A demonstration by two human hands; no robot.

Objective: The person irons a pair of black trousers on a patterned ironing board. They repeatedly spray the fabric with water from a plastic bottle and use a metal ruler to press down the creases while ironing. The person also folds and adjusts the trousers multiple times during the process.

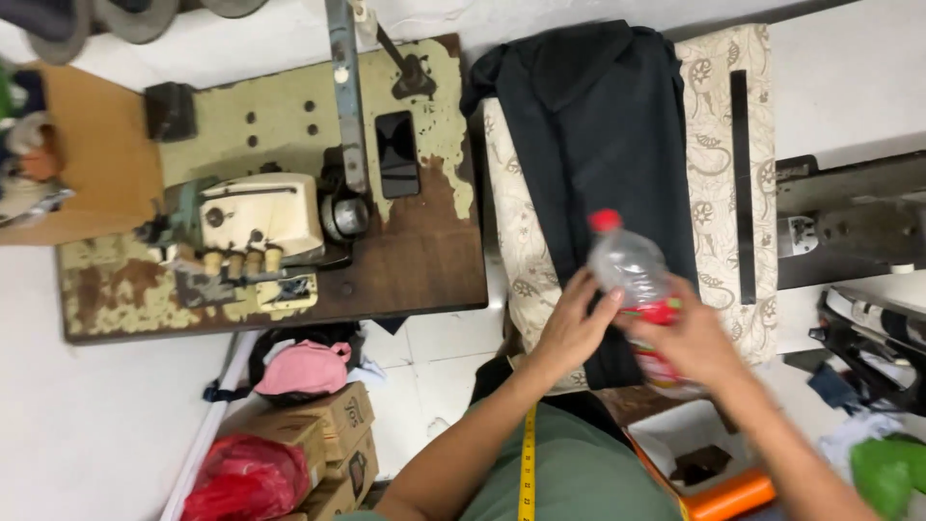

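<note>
Both hands [627, 333] grip a blurred plastic bottle [639, 289], its base hidden.

Both the left hand [571, 333] and right hand [694, 340] grip a red-capped plastic bottle [637, 280].

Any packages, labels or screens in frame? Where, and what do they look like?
Clear plastic bottle with red cap: held in both hands, the left hand and the right hand; red label band.
Dark flat phone: on the worn sewing table, screen black.
Brown cardboard boxes: stacked on the floor, lower left.
Orange-edged open box: bottom right, white inside.
</note>
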